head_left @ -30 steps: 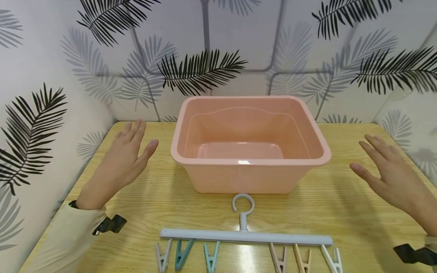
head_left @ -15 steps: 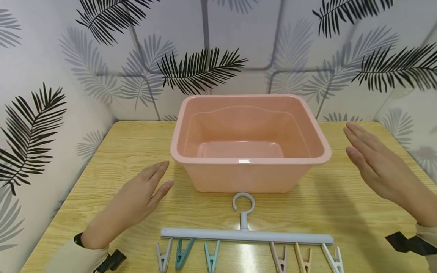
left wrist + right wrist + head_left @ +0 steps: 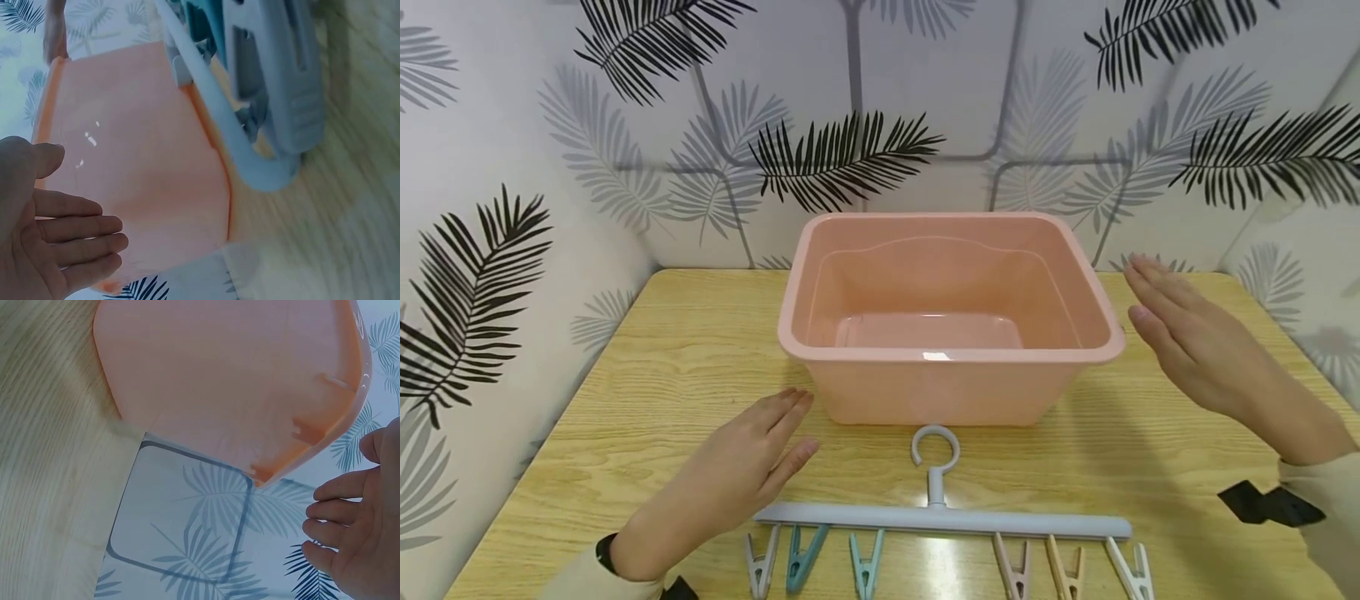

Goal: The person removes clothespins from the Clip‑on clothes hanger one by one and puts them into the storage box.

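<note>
A pink plastic tub (image 3: 947, 392) stands empty in the middle of the wooden table (image 3: 662, 367). In front of it lies a pale blue clip hanger (image 3: 940, 520) with several coloured pegs (image 3: 805, 557) along its bar. My left hand (image 3: 741, 471) hovers flat and open over the table, just left of the hanger's bar end and below the tub's front left corner. My right hand (image 3: 1187, 342) is open with straight fingers, held beside the tub's right rim without touching it. The left wrist view shows the tub's wall (image 3: 137, 162), the hanger (image 3: 250, 106) and my open palm (image 3: 44, 244).
Leaf-patterned wall panels (image 3: 865, 125) close the table in at the back and on both sides. Black straps sit at both wrists (image 3: 1262, 504). The right wrist view shows the tub's outer wall (image 3: 237, 381) against the wall panel.
My left hand has drawn back from beside the tub's left wall toward me, down to the hanger's left end. My right hand has moved in and forward, close to the tub's right rim.
</note>
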{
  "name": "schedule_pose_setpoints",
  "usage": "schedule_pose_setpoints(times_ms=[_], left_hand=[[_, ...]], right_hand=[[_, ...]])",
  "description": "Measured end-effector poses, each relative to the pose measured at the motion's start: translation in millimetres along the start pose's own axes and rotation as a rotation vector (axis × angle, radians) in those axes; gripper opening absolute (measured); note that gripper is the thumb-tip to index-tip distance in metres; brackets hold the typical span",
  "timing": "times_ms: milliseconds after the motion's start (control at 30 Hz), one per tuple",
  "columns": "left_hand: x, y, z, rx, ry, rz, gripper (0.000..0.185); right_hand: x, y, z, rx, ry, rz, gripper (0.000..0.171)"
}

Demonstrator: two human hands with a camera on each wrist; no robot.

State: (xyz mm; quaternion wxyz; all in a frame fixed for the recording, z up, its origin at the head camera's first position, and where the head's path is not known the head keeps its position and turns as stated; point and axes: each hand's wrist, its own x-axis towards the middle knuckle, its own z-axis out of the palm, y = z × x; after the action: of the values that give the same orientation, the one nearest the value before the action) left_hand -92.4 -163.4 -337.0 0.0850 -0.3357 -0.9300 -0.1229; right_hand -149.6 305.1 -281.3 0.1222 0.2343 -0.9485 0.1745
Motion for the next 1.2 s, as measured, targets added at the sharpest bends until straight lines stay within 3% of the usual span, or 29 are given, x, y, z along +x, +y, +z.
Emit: schedule_pose_setpoints(times_ms=[400,700,1200], left_hand=[[2.5,10.9,19.2,-0.008,0.018,0.055,0.058],[4.1,19.8,22.4,0.018,0.055,0.152,0.058],[10.8,36.2,31.8,0.003,-0.084,0.162,0.052]], right_hand=[[11,-7,0,0.009,-0.099,0.017,0.055],[22,-9,-3,0.01,-0.191,0.067,0.058],[35,-12,-5,0.045,-0.239,0.055,0.059]])
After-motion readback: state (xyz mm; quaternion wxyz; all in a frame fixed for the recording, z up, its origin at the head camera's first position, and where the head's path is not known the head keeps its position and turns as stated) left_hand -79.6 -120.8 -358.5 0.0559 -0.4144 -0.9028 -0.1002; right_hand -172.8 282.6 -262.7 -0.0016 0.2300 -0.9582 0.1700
